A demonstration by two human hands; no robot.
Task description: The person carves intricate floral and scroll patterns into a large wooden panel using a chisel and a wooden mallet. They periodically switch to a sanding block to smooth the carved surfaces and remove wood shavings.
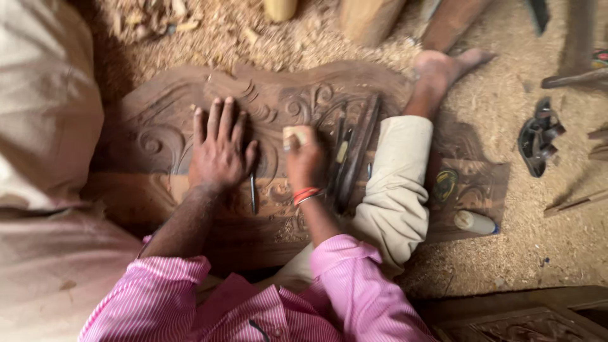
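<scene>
A dark carved wooden panel [158, 114] with scroll patterns lies on the sawdust floor. My left hand [218, 149] rests flat on it, fingers spread, holding nothing. My right hand [304, 158] is closed around a small tan block, likely folded sandpaper [293, 136], pressed on the carving near the panel's middle. A thin chisel [253, 193] lies on the panel between my hands. Several long carving tools [354, 152] lie just right of my right hand. My leg in beige trousers [396, 190] rests across the panel, its bare foot [443, 66] on the sawdust.
Sawdust [506, 240] covers the floor. A small round tin [445, 185] and a pale cylinder bottle [475, 222] sit at the panel's right end. A dark metal tool [538, 136] lies at right. Wood pieces [367, 19] lie beyond. Another carved panel [525, 320] shows at the bottom right.
</scene>
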